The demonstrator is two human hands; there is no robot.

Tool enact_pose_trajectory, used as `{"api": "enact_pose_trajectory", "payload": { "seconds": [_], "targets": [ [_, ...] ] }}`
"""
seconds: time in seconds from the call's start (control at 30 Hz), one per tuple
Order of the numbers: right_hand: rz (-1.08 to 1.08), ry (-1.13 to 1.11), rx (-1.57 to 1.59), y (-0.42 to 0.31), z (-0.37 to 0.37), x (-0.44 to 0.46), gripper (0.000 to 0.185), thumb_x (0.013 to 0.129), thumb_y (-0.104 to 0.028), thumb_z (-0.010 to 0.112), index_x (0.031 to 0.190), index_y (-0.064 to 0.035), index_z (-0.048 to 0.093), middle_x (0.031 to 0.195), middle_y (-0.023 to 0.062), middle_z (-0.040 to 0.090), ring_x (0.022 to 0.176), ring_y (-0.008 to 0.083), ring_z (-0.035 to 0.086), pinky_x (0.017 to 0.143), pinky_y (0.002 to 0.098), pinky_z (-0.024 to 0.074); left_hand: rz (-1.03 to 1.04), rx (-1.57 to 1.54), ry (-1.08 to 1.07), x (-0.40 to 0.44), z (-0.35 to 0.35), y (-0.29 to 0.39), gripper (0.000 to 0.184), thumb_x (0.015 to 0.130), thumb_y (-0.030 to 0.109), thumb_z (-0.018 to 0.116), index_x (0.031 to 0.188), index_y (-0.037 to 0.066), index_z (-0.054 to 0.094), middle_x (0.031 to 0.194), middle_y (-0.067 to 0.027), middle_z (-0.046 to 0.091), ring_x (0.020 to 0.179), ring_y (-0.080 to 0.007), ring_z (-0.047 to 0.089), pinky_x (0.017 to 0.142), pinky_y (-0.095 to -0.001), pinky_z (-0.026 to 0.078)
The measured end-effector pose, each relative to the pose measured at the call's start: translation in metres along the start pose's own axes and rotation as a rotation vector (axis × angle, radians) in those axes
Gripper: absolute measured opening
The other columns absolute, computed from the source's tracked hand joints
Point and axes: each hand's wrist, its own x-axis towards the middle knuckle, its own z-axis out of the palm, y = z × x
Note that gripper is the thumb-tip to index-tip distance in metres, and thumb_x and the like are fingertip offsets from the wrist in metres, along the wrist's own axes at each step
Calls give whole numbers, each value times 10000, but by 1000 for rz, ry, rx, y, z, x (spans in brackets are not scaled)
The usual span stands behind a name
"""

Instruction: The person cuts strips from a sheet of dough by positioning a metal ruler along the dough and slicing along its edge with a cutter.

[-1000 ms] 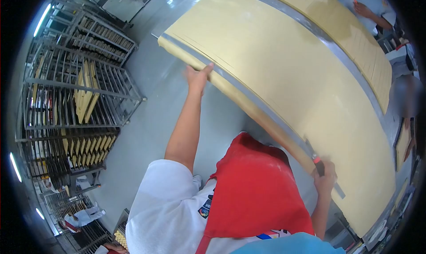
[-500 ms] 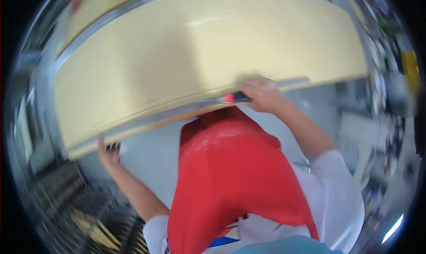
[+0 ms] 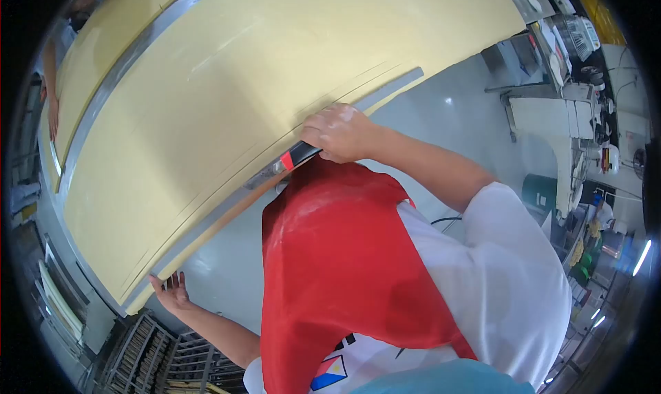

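Note:
A broad pale yellow sheet [image 3: 289, 57], which looks like dough, covers the table. Along its near edge lies a long, flat metal strip [image 3: 200, 232], with thin lines in the sheet beside it. My right hand [image 3: 337, 129] is closed at the strip, around the black handle of a knife [image 3: 265, 174] with a red band; its blade points left along the strip. Part of the handle is hidden by my fingers. My left hand [image 3: 172, 291] is at the strip's left end, thumb tip against it, other fingers spread below the edge.
Another person's arm [image 3: 51, 98] reaches over a second yellow sheet at the far left, beyond a metal bar [image 3: 110, 84]. Slatted racks [image 3: 144, 353] stand at the lower left. A side table with items [image 3: 551, 112] and a green bin [image 3: 539, 191] are at the right.
The view has turned, so the sheet and strip now slant more steeply down to the left. Both hands keep about the same places on the strip. The picture is sharper.

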Motion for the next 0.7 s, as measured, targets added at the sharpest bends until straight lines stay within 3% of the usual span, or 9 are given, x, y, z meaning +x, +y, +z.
{"api": "enact_pose_trajectory", "payload": {
  "seconds": [0.23,0.3,0.53,0.63,0.7],
  "targets": [
    [15,5,-14,-1,-2,3,188,782,-187,728,942,-110,665,973,49,679,911,251,710,779,432,576,65,81,-46,-12,5,1,892,862,525,833,1551,115,443,1486,-208,436,1285,-406,503,1072,-627,431],
    [-9,7,-19,2,0,4,366,700,-216,818,1017,-133,654,993,38,656,933,242,696,793,401,571,51,76,-40,-11,6,2,879,868,519,830,1548,112,447,1489,-207,437,1285,-407,506,1074,-628,431],
    [9,-1,7,4,3,4,363,700,-212,813,1018,-135,654,986,32,654,925,235,695,790,400,570,48,75,-46,-8,5,2,827,902,482,809,1547,107,454,1511,-206,433,1295,-410,509,1092,-632,424],
    [57,-110,86,5,-1,5,361,726,-218,808,1048,-138,665,1048,42,665,993,261,691,841,425,566,38,59,-62,-10,8,1,800,920,463,795,1538,82,459,1502,-211,454,1310,-409,511,1108,-620,427],
    [41,-58,148,9,-4,4,257,778,-179,724,1016,-109,655,1091,69,659,1044,298,678,856,464,564,-44,37,-82,-5,11,0,742,956,432,755,1520,47,467,1493,-224,478,1329,-403,513,1113,-600,444]
  ]
}}
